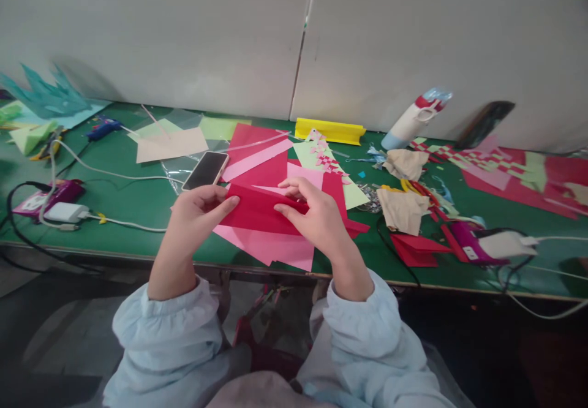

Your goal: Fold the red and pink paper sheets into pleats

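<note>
A folded sheet of red paper (257,212) is held up between my two hands, above the front of the table. My left hand (202,209) pinches its left end, thumb on the near face. With thumb and bent fingers, my right hand (312,206) grips the right part of the same sheet. Beneath it lie pink paper sheets (275,249), and more red paper (269,163) with a pink strip (257,158) across it lies behind. A smartphone (206,170) rests just beyond my left hand.
Behind stand a yellow folded piece (329,131) and a white bottle (416,118). Beige cloths (404,212), scissors-like tools and a woven paper strip (487,160) lie to the right. Purple power strips (50,200) with white cables flank both sides. Teal paper (46,92) stands far left.
</note>
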The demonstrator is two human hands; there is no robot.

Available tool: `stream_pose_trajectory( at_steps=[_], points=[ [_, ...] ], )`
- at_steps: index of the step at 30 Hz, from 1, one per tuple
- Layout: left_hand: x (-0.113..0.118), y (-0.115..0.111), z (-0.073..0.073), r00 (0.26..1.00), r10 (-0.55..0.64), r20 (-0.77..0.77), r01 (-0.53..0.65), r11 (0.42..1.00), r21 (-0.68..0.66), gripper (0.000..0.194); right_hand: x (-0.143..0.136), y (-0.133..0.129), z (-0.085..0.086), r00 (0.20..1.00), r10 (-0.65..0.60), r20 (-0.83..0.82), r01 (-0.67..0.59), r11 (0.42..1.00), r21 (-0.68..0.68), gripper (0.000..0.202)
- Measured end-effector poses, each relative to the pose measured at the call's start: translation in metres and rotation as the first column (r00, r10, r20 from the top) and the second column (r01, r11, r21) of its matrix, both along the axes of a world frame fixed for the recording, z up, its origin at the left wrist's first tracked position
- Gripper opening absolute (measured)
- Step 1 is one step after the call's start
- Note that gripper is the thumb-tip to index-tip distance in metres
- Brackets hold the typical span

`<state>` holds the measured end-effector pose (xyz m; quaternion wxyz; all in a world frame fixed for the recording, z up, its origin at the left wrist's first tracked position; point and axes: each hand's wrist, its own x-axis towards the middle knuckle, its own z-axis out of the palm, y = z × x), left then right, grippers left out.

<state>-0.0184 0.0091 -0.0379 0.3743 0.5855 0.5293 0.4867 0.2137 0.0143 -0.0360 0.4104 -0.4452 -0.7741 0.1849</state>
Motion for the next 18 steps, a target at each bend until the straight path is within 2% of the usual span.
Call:
stream_pose_trajectory(
  at_steps=[3, 6, 12, 18],
  points=[
    [0.000, -0.002, -0.002, 0.998, 0.048, -0.051, -0.046, 0.998, 0.048, 0.028, -0.003, 0.000, 0.000, 0.996, -0.020, 0.091, 0.007, 0.990, 0.138, 0.024],
    [0.001, -0.004, -0.002, 0.994, 0.094, -0.061, -0.088, 0.991, 0.103, 0.025, -0.007, -0.001, -0.001, 0.985, -0.039, 0.165, 0.004, 0.978, 0.208, 0.026],
    [0.004, -0.006, -0.002, 0.995, 0.091, -0.030, -0.086, 0.988, 0.126, 0.024, -0.012, -0.003, -0.005, 0.991, -0.012, 0.131, -0.016, 0.977, 0.211, 0.035],
    [0.008, -0.004, 0.000, 0.992, 0.015, 0.122, -0.019, 0.999, 0.032, 0.024, -0.014, -0.003, -0.006, 0.996, 0.013, 0.090, -0.027, 0.988, 0.152, 0.031]
  ],
)
